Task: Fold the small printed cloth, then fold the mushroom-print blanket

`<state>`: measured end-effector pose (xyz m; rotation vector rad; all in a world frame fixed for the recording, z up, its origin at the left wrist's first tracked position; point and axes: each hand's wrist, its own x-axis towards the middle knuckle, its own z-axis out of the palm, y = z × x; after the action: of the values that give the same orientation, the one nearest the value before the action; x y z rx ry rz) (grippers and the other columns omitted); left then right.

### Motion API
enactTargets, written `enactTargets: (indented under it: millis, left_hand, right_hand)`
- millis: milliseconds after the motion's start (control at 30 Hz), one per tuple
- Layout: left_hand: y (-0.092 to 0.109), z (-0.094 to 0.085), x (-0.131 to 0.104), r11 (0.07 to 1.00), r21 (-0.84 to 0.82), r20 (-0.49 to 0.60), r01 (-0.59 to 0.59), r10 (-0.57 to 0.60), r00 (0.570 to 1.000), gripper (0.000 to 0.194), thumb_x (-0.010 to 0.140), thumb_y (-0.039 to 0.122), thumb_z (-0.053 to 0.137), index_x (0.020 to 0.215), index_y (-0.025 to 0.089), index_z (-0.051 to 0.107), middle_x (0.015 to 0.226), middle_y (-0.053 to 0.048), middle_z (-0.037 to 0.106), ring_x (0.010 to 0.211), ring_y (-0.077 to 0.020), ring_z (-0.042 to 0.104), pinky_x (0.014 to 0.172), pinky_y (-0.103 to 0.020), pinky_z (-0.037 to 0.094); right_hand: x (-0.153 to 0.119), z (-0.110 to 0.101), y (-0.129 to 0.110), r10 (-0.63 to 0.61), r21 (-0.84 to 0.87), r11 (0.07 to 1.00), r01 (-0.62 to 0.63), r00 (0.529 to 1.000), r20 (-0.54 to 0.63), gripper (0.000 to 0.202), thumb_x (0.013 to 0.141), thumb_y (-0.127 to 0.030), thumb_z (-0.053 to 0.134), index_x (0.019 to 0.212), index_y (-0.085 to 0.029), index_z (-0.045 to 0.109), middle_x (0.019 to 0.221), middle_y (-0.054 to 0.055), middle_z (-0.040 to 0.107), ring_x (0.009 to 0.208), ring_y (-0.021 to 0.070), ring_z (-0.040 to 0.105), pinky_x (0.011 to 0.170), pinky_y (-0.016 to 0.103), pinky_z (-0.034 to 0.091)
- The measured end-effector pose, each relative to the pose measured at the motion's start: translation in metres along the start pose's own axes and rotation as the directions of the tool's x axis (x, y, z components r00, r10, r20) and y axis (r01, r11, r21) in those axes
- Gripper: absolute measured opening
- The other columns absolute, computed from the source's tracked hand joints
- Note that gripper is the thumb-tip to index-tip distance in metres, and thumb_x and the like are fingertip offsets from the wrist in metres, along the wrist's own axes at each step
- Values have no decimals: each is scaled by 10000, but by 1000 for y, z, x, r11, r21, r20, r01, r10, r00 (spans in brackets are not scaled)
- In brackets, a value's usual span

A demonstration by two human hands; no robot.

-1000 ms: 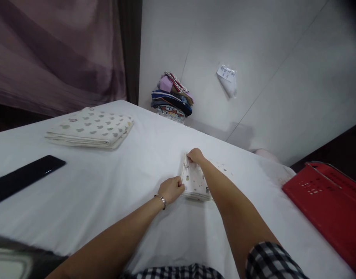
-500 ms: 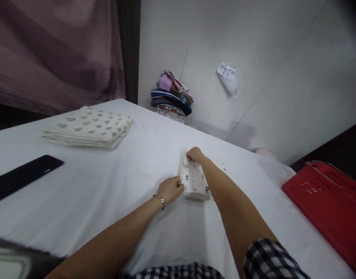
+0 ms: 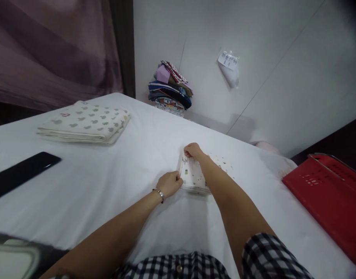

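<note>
A small folded white cloth with a sparse print lies on the white-covered table. My left hand, with a bracelet at the wrist, pinches its near left edge. At the far left corner, my right hand has its fingers closed on the same cloth. My right forearm hides part of the cloth's right side. A larger folded white cloth with grey and coloured motifs rests at the far left of the table.
A black flat object lies at the left. The red basket stands at the right edge. Beyond the table are a stack of folded fabrics and a labelled plastic bag on the floor.
The view has shifted slightly. The small cloth's left part lies flatter and its top layer looks smoother; both hands remain at its left edge.
</note>
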<state>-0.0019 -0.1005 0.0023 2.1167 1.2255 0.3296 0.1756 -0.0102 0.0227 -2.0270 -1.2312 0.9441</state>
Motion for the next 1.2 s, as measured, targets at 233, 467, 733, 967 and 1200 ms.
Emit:
enactTargets:
  millis: [233,467,733,967,1200]
  left_hand:
    - [-1,4,1,1000,28,-13,-11,12,1000,165,741,279,443,607,199,497,629,-3,577,595,-147,493,515,-253,251]
    - [-3,4,2,999,30,-6,-21,21,1000,168,745,287,444,620,194,509,651,4,588,593,-139,490,511,-248,258]
    - [0,2,3,999,32,-9,-25,26,1000,172,742,270,434,606,191,504,631,8,575,594,-135,484,524,-246,267]
    - [-2,1,3,998,39,-8,-59,59,998,211,772,309,418,610,195,489,599,20,547,573,-129,479,522,-250,289]
    - [-7,8,6,946,44,-266,-320,320,910,306,748,242,459,1044,195,518,1102,-47,546,1001,-178,505,856,-288,402]
  right_hand:
    - [-37,2,24,-137,188,970,155,985,-105,181,794,-181,491,943,-142,587,817,16,653,730,80,609,673,159,474]
    - [-99,15,58,-478,-241,865,439,867,-137,324,816,-210,425,1108,-206,567,1134,30,590,1046,154,529,930,309,398]
    - [-120,19,54,-451,-594,675,437,882,136,438,914,-280,296,1336,-188,367,1426,74,303,1322,228,221,1052,438,204]
    - [-127,21,51,-433,-600,673,431,888,153,468,918,-321,292,1366,-185,299,1461,78,219,1339,217,163,1058,469,158]
    - [-127,23,50,-465,-574,690,442,878,117,453,913,-309,312,1352,-200,322,1449,65,255,1332,199,189,1062,464,167]
